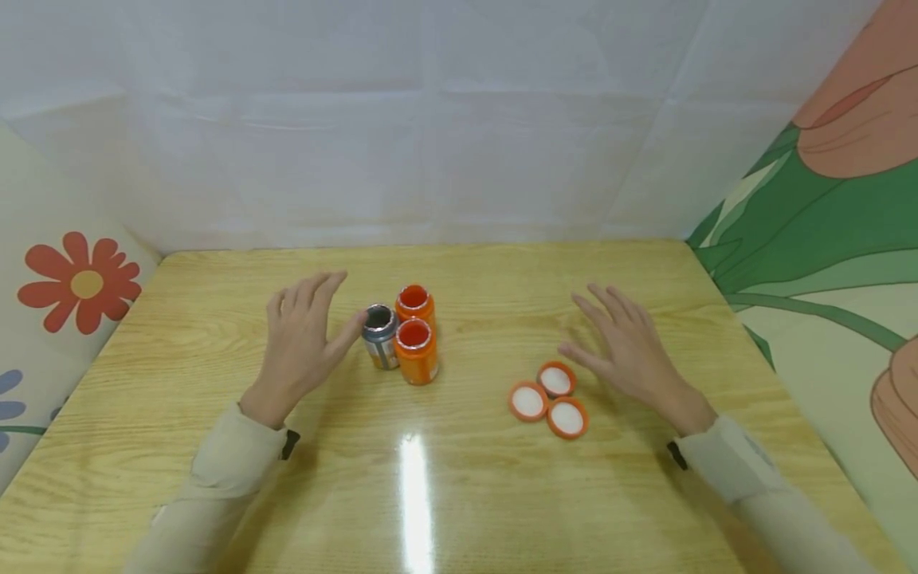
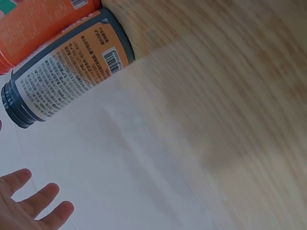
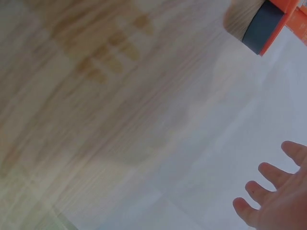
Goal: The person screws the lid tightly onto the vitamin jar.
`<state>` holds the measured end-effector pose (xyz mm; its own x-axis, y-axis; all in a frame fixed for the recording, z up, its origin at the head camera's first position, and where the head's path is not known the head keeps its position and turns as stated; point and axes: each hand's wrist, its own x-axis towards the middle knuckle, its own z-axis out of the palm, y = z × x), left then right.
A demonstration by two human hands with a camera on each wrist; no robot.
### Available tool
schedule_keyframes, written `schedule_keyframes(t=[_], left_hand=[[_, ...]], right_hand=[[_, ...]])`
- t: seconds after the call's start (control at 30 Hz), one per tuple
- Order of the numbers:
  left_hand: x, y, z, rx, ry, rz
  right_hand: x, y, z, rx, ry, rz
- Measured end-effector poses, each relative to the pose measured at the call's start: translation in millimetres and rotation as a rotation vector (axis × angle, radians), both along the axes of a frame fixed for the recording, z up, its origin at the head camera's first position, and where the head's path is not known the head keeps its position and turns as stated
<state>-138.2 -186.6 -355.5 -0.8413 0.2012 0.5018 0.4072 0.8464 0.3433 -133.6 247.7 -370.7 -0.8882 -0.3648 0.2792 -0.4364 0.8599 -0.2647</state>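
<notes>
Evidently empty, the left hand (image 1: pixel 297 343) held its fingers extended beside an uncapped grey jar (image 1: pixel 383 352); whether its thumb touched the rim could not be told. Two uncapped orange jars (image 1: pixel 417 363) stood close by that jar on the wooden table (image 1: pixel 488 494), while the right hand (image 1: pixel 634 351), fingers apart and holding nothing, hovered near three clustered orange-rimmed lids (image 1: pixel 527 401).

Screened tabletop booth (image 1: pixel 502 494): white sheet (image 1: pixel 402 159), floral panels (image 1: pixel 825 215)
</notes>
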Motion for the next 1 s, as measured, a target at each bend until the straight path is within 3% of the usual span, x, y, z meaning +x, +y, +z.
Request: schedule_keyframes(t=[1.0], left_hand=[[23.7,21.9,2.4,-0.006,0.062,-0.118]], right_hand=[[33.0,-6,-2.3,-0.014,0.002,0.062]])
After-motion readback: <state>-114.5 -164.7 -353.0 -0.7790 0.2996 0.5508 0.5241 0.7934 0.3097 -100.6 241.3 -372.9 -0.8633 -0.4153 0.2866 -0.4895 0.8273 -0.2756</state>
